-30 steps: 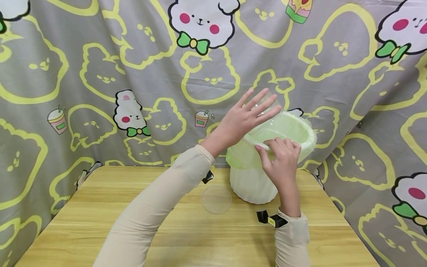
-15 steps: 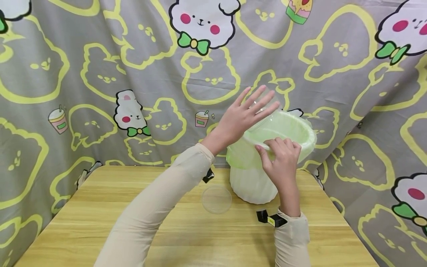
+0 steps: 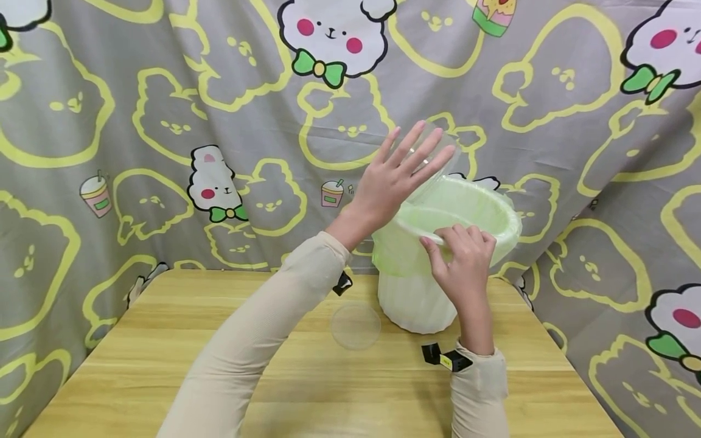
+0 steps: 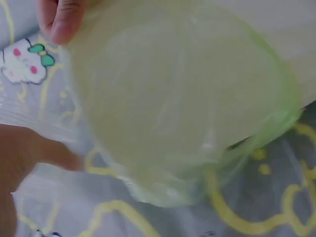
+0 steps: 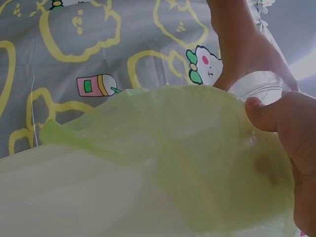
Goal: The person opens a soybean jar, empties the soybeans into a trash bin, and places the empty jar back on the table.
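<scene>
My left hand holds a clear plastic container, partly hidden behind its spread fingers, above the left rim of a white trash can. In the left wrist view, the thumb lies along the clear plastic. The container's round ridged edge shows in the right wrist view. A pale green trash bag lines the can and folds down over its outside. My right hand pinches the can's near rim through the bag, thumb outside and fingers over the edge. What lies inside the can is hidden.
A clear round disc, like a lid, lies flat on the wooden table left of the can. A patterned grey curtain hangs close behind the table. Black wrist mounts stick out from the sleeves.
My left hand has risen with the clear container, away from the can's rim, its fingers pointing more upward. The right hand stays on the rim, and the can has hardly moved.
</scene>
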Action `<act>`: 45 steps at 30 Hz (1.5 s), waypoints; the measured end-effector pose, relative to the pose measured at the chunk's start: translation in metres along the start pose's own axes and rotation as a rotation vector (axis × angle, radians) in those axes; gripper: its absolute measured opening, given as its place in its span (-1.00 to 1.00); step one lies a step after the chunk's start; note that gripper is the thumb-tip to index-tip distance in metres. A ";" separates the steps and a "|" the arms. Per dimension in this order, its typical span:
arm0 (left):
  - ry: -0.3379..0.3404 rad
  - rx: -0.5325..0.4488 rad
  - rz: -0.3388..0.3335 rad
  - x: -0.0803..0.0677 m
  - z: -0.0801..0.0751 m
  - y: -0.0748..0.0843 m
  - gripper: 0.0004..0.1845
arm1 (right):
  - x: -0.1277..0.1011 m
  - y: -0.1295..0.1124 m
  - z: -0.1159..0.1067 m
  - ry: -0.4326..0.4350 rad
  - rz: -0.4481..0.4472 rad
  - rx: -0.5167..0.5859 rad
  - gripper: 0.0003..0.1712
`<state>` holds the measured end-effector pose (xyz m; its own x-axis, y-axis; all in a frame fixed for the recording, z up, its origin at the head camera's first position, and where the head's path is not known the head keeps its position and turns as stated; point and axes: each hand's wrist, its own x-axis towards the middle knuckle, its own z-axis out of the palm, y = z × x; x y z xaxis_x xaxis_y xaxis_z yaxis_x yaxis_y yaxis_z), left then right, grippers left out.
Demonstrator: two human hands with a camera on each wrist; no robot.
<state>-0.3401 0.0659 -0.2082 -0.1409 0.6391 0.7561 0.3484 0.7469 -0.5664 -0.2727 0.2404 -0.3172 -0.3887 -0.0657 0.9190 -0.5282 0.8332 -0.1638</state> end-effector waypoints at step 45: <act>-0.273 -1.240 -0.943 -0.223 0.006 -0.037 0.40 | 0.000 0.000 0.004 0.040 0.015 0.030 -0.67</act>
<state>-0.3271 -0.1030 -0.3584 -0.8438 0.1655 0.5105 0.5338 0.3578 0.7662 -0.2757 0.2381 -0.3190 -0.3669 -0.0306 0.9297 -0.5451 0.8170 -0.1882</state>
